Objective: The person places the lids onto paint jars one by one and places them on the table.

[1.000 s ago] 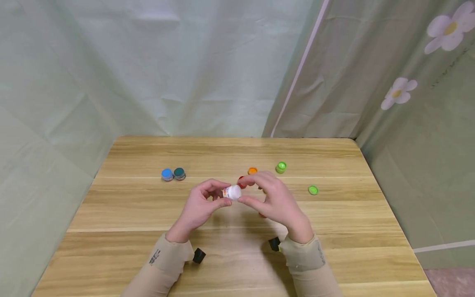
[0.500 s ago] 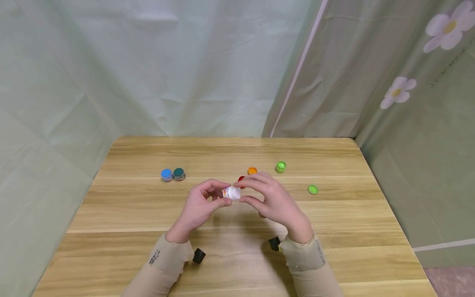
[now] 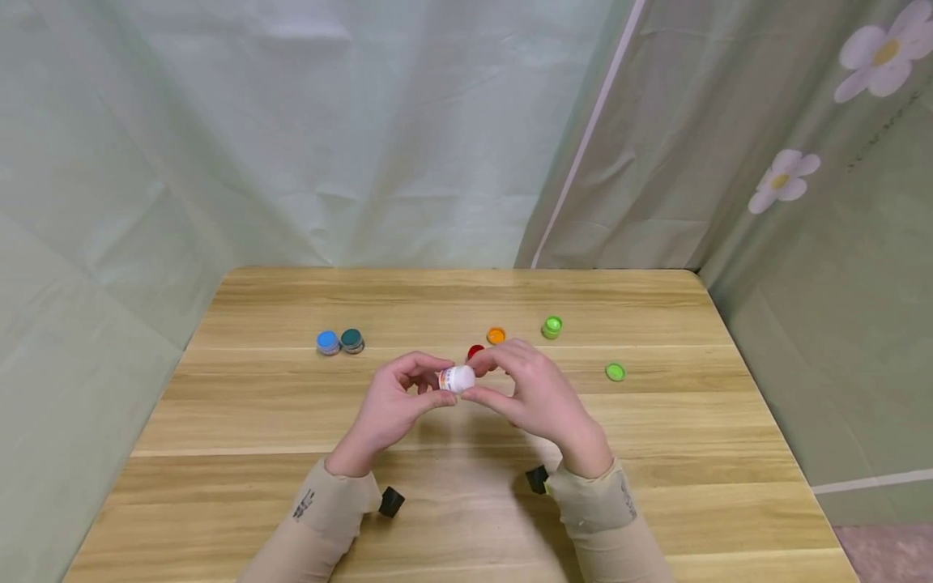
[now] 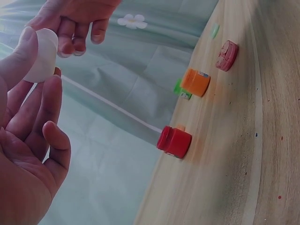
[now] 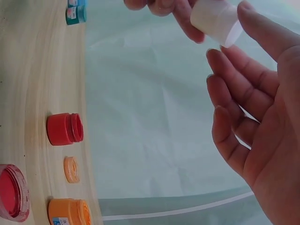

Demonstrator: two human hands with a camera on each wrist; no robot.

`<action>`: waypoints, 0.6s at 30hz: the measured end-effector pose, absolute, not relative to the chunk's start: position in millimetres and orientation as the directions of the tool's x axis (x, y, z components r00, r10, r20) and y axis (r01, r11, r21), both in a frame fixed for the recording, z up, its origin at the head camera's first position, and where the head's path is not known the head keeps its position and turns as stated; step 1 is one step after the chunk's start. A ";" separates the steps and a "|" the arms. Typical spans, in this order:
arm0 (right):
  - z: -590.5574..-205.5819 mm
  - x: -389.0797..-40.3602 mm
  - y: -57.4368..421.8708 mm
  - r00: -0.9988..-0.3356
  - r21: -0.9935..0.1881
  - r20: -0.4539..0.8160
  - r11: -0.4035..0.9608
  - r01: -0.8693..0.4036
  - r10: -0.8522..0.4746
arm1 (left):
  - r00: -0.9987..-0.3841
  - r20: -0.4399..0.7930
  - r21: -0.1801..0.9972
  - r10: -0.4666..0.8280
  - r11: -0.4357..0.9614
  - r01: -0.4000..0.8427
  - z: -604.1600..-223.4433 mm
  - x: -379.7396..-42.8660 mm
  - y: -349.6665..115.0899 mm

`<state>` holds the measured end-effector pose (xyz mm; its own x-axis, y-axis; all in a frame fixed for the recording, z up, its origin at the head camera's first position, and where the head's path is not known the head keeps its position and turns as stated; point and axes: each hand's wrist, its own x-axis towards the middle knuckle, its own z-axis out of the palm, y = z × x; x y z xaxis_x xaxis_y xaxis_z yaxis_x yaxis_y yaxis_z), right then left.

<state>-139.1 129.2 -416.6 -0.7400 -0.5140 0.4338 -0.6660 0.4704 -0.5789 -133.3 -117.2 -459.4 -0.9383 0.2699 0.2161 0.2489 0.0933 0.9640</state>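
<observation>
Above the table, my left hand (image 3: 397, 401) holds a small white paint jar (image 3: 457, 379) between thumb and fingers, tipped on its side with the lid end toward the right. My right hand (image 3: 543, 397) is at that end, its thumb and index finger pinching the lid. Seen from the right wrist, the thumb lies at the rim of the white jar (image 5: 213, 18), while the other fingers curl loosely below it. The left wrist view shows the left thumb pressed along the white jar (image 4: 44, 56), with fingers under it.
Behind the hands stand an uncapped red jar (image 5: 61, 129), an orange jar (image 4: 195, 83) and a green jar (image 3: 551, 327). A red lid (image 5: 14, 192), orange lid (image 5: 71, 169) and green lid (image 3: 615, 372) lie around. Blue (image 3: 328, 342) and teal jars (image 3: 353, 341) stand left.
My right thumb and index finger have shifted round the white jar's lid end, first one way and then back, and now sit closer together. My left hand keeps its place.
</observation>
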 end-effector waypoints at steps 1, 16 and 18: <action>-416.6 -138.7 128.7 -0.751 -0.586 0.421 0.479 -0.653 -0.509 | -0.938 0.214 0.964 0.271 0.094 0.247 -459.2 -133.2 -117.2; -417.4 -140.1 132.7 -0.739 -0.615 0.420 0.434 -0.658 -0.526 | -0.933 0.233 0.961 0.273 0.083 0.264 -457.8 -132.6 -117.2; -418.2 -141.6 133.5 -0.697 -0.588 0.463 0.399 -0.704 -0.547 | -0.934 0.231 0.961 0.275 0.086 0.263 -457.6 -132.5 -117.7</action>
